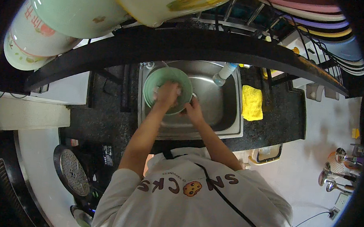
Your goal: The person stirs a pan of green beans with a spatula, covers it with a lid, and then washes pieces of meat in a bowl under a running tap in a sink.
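Observation:
A light green bowl (183, 78) is held over the left part of the stainless steel sink (212, 111), tilted a little. My left hand (168, 93) reaches down inside it, slightly blurred. Pale, cloth-like material pokes out on both sides of those fingers; what it is exactly stays unclear. At the bowl's lower right edge, my right hand (195, 110) grips the rim, its fingertips partly hidden beneath. Right of the bowl, a white and blue cylinder with a clear end (222, 75), perhaps a tap filter, leans over the basin.
A folded yellow cloth (252, 103) lies on the dark speckled counter (279, 117) right of the sink. A black shelf bar (185, 45) crosses overhead, with enamel-like containers (76, 11) and stacked coloured bowls (320, 19) above. Ladles (331, 174) hang at right; a gas burner (74, 172) sits lower left.

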Demonstrator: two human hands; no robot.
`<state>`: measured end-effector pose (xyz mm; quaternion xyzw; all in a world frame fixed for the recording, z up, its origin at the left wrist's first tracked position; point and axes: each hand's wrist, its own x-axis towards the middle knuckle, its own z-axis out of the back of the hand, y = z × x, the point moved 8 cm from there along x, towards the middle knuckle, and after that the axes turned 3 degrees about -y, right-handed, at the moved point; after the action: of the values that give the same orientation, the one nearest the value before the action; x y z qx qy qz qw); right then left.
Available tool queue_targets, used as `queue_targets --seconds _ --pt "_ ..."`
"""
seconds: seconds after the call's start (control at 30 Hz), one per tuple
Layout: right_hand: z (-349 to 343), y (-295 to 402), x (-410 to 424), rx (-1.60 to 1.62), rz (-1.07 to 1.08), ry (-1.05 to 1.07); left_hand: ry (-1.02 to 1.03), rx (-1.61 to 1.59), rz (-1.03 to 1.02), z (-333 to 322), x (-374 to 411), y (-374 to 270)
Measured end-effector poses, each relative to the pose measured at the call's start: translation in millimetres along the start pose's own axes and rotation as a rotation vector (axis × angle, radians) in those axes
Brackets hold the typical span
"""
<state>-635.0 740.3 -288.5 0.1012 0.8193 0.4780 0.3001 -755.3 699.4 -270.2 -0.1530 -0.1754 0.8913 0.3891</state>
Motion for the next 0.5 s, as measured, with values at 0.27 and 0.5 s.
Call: queue_targets --seconds 0.27,0.5 --pt "10 1 -2 -0.036 0.010 -0.039 -0.205 0.072 -0.220 59 -46 -24" --pt "1 0 -6 -0.058 0.094 0.060 -0.139 0.124 -0.172 40 -41 -30"
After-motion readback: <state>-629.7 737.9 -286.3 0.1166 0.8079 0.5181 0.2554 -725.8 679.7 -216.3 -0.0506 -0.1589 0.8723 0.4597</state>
